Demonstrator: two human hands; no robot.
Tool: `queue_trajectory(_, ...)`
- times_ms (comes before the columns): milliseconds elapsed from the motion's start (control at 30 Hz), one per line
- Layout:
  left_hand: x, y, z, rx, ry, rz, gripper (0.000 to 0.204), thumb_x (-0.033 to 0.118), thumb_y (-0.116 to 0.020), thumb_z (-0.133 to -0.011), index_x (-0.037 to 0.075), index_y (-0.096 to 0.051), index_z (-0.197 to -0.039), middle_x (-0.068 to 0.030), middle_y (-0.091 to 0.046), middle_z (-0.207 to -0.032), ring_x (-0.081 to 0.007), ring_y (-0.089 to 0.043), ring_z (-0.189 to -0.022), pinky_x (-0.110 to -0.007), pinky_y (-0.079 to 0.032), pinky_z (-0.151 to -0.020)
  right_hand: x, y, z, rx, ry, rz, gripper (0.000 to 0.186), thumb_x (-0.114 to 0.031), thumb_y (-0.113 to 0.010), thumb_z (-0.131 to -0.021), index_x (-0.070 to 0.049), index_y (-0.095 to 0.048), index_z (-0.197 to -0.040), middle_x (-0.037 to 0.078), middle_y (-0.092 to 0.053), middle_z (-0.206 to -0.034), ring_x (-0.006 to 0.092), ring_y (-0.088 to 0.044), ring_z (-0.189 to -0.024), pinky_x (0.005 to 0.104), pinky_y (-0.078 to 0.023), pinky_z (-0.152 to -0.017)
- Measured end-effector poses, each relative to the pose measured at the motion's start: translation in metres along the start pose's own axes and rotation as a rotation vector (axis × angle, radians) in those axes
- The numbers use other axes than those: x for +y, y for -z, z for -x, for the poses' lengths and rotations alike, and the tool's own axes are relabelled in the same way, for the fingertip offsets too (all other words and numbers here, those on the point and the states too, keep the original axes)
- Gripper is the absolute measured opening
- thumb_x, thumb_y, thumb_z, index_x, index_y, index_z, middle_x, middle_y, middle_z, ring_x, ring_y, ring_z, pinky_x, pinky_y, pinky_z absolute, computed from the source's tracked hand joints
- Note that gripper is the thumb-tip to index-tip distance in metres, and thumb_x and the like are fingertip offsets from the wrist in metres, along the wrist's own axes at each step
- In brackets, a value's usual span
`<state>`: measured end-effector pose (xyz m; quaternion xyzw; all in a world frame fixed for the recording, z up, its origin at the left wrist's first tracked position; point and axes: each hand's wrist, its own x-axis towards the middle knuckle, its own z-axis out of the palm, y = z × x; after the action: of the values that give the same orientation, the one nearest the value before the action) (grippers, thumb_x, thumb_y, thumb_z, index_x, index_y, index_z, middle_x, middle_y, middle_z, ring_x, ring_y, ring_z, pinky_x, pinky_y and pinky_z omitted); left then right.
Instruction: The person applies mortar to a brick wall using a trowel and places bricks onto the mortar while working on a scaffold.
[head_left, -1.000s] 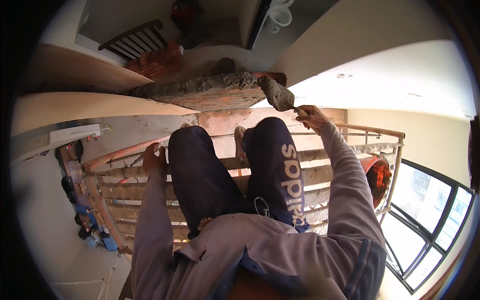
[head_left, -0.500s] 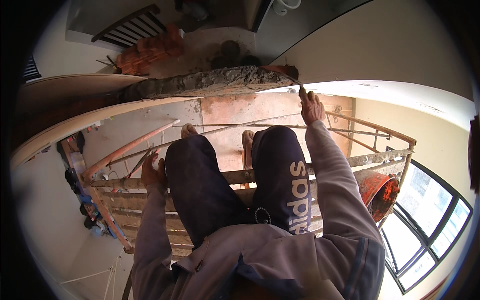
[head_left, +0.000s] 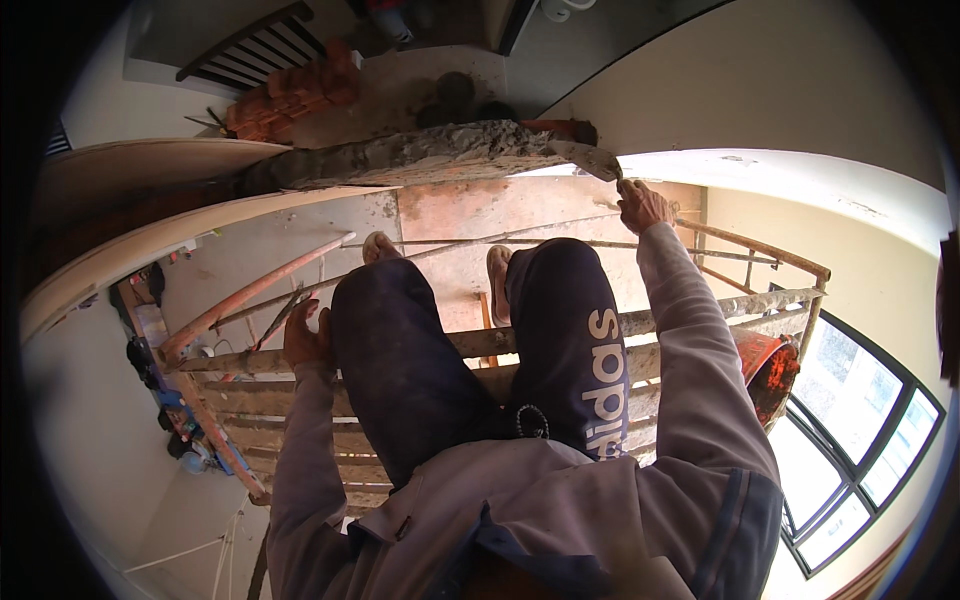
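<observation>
My right hand [head_left: 645, 205] grips a mortar-smeared trowel [head_left: 590, 160], its blade at the right end of a rough, mortar-coated wall top [head_left: 430, 150]. My left hand [head_left: 305, 335] is low beside my left thigh over a scaffold plank [head_left: 240, 362], fingers loosely curled and apart, with nothing visible in them. A dark slender thing [head_left: 275, 327] lies just left of it. My dark-trousered legs extend over the planks, feet toward the wall.
An orange bucket [head_left: 765, 375] sits at the right by a metal scaffold rail [head_left: 795, 265] and a window [head_left: 850, 420]. Beyond the wall are stacked bricks [head_left: 290, 95], dark buckets and a railing [head_left: 250, 50]. Clutter [head_left: 170, 400] and cords [head_left: 225, 545] are at left.
The trowel has moved right and upward in the picture onto the wall's end, its mortar load smaller. The wall sits higher in view. My left hand stays beside my thigh.
</observation>
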<state>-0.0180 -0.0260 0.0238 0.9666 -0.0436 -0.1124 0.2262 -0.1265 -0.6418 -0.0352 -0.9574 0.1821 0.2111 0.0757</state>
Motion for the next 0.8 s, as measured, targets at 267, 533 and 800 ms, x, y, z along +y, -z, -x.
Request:
queue_trajectory(267, 0.011, 0.003, 0.0, 0.031, -0.024, 0.006, 0.029, 0.025, -0.068, -0.083, 0.006, -0.065, -0.105, -0.0104, -0.067, -0.105, -0.0265, -0.063, -0.1, -0.038, -0.048, -0.089, -0.001, 0.01, 0.044, 0.023, -0.143, 0.009, 0.023, -0.024, -0.061, -0.085, -0.015, -0.056, -0.104, 0.013, -0.062, -0.101, 0.036, -0.063, -0.092, 0.0487, -0.05, -0.078)
queue_trajectory(533, -0.018, -0.009, -0.013, -0.049, 0.007, 0.024, 0.033, 0.031, -0.068, -0.083, 0.008, -0.065, -0.107, -0.0101, -0.067, -0.106, -0.0267, -0.063, -0.102, -0.039, -0.049, -0.088, -0.011, 0.233, 0.29, 0.136, -0.092, -0.255, 0.024, -0.012, -0.058, -0.081, -0.005, -0.062, -0.104, 0.015, -0.065, -0.087, 0.0304, -0.065, -0.079, 0.039, -0.05, -0.068)
queue_trajectory(800, -0.067, -0.025, -0.039, -0.247, -0.105, 0.128, 0.023, 0.025, -0.06, -0.089, 0.006, -0.061, -0.101, -0.0073, -0.064, -0.096, -0.0227, -0.062, -0.091, -0.036, -0.049, -0.083, 0.075, 0.315, 0.524, -0.101, -0.109, 0.546, 0.015, -0.021, -0.057, -0.088, -0.007, -0.058, -0.085, 0.011, -0.06, -0.092, 0.0305, -0.061, -0.081, 0.04, -0.047, -0.065)
